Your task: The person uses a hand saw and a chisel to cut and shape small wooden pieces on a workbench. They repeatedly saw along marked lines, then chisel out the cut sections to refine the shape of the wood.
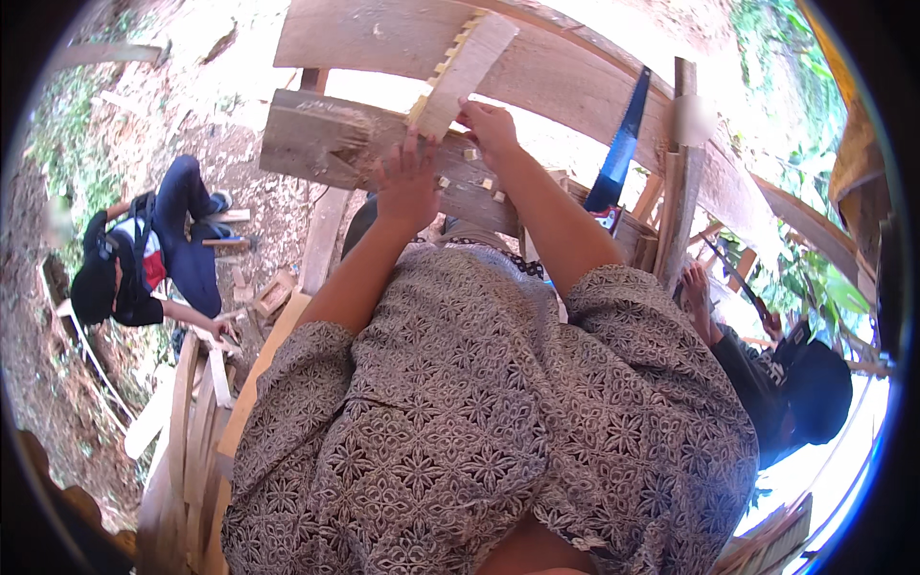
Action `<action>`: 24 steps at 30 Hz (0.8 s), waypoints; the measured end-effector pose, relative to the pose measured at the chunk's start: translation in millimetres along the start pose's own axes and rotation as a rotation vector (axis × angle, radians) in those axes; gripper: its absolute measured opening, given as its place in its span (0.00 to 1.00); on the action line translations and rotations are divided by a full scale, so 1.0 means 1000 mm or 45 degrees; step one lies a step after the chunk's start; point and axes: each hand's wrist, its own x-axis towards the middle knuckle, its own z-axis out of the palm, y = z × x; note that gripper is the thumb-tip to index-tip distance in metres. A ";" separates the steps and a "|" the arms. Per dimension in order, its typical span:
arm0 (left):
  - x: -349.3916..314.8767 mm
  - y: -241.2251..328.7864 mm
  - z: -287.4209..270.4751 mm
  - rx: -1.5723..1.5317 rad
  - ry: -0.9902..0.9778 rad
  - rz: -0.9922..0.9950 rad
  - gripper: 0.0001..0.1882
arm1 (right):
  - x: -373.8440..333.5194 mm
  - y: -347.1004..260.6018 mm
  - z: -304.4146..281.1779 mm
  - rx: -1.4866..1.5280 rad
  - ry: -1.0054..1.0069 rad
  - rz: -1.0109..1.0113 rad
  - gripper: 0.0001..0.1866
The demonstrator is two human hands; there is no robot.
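Pale wood forms a flat strip (470, 69) with a row of yellowish teeth along its left edge; it lies slantwise across the gap between a rough wooden table (305, 144) and a wide plank (369, 36) beyond. The wearer's right hand (491, 130) has thumb and fingers closed on the strip's near right corner. The left hand (408, 187) reaches its near end with spread fingertips; whether they grip or merely rest cannot be told. Small wooden blocks (471, 153) sit near both hands. To the right stands a saw (618, 149) with a blue blade. One person (144, 254) crouches at left.
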 end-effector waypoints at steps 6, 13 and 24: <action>0.010 -0.017 0.005 0.098 -0.326 0.016 0.55 | -0.040 0.014 -0.044 -0.311 0.036 -0.196 0.22; 0.038 -0.042 0.001 0.452 -0.356 0.179 0.55 | -0.129 0.031 -0.091 -0.078 0.248 -0.454 0.13; 0.083 -0.084 0.038 0.247 0.203 0.388 0.37 | -0.224 0.133 -0.165 0.242 0.797 -0.329 0.13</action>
